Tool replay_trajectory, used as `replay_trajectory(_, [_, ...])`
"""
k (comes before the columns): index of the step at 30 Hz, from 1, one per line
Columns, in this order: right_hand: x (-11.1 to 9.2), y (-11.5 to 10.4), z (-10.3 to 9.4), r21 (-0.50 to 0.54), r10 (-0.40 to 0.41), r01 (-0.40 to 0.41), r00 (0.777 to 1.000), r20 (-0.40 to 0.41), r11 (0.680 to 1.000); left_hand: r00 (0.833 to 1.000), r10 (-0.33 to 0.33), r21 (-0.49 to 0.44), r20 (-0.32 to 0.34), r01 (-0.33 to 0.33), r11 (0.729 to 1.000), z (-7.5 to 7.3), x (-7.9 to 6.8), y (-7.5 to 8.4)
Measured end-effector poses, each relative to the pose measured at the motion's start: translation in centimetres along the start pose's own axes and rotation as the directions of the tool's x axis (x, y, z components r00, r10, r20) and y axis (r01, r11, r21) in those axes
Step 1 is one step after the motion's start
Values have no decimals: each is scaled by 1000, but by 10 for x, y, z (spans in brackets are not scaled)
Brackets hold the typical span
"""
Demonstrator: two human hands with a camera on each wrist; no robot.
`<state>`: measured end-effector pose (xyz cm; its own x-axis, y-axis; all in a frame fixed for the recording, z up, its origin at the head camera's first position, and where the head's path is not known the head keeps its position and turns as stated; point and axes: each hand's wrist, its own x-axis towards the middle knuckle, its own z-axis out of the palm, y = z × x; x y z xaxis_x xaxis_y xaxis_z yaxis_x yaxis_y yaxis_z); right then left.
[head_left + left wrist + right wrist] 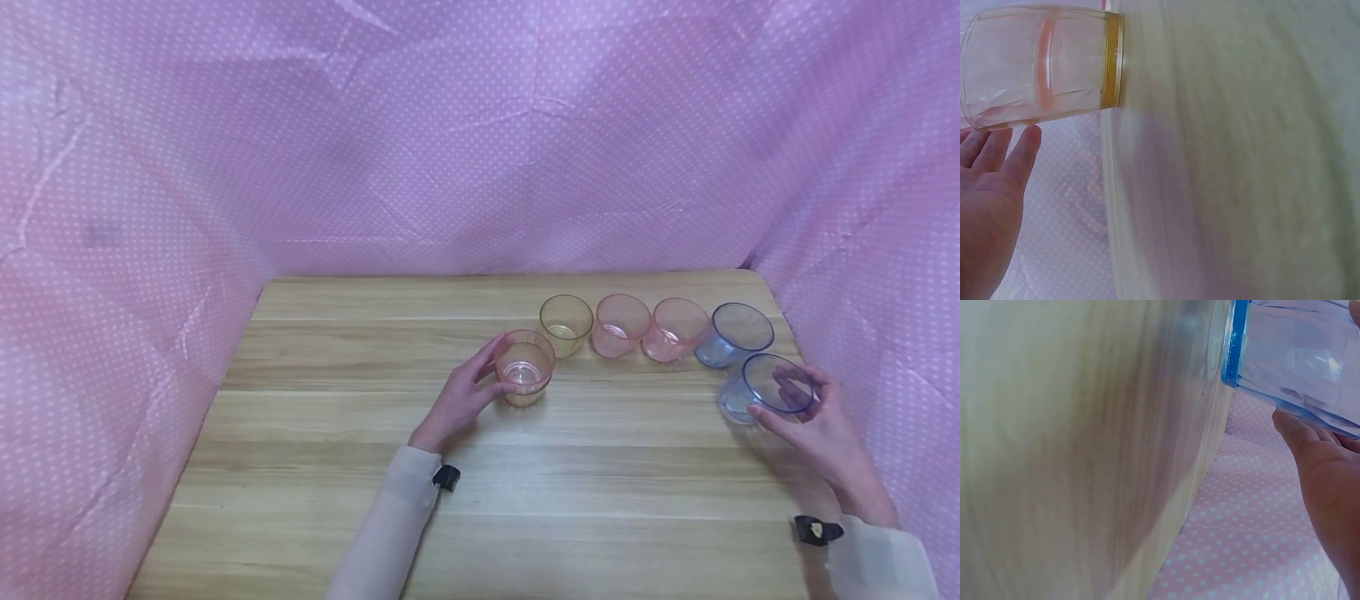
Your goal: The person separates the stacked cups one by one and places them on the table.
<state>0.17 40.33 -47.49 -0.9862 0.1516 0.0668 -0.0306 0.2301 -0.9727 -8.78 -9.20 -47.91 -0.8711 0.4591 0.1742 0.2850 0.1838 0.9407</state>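
My left hand (461, 404) grips a clear pink cup (528, 346) nested in a clear yellow cup (525, 401), left of the row of cups. In the left wrist view, the yellow cup's thick base (1112, 62) is close to the tabletop, and the pink cup's base shows as a band inside it. At the right side, my right hand (836, 442) holds a clear blue cup (737, 400) between thumb and fingers. That blue cup (1297, 359) leans slightly in the right wrist view; whether its base touches the table I cannot tell.
Along the back right of the wooden table (360, 467) stand another yellow cup (564, 340), a pink cup (617, 340), a second pink cup (667, 346) and another blue cup (716, 350), side by side. Pink dotted cloth (480, 150) surrounds the table's back and sides.
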Motion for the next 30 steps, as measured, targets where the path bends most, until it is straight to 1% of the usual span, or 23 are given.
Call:
replay_trajectory(11, [0,2,-3,-108,8,-5,1000,25,994,1000,6,-7,3,-6,1000,0,0,0])
replay_trajectory(16, [2,3,-3,-98,8,-4,999,35,995,1000,11,-4,9,-11,1000,0,1,0])
replay_trajectory(21, [2,3,-4,-112,2,2,999,39,994,1000,4,6,10,-4,1000,0,0,0])
replay_trajectory(28, [0,2,-4,-225,-14,27,998,56,974,1000,0,8,7,0,1000,0,1,-1])
replay_trajectory(30, [1,2,-4,-219,-27,40,998,63,975,1000,-2,7,5,2,1000,0,1,0])
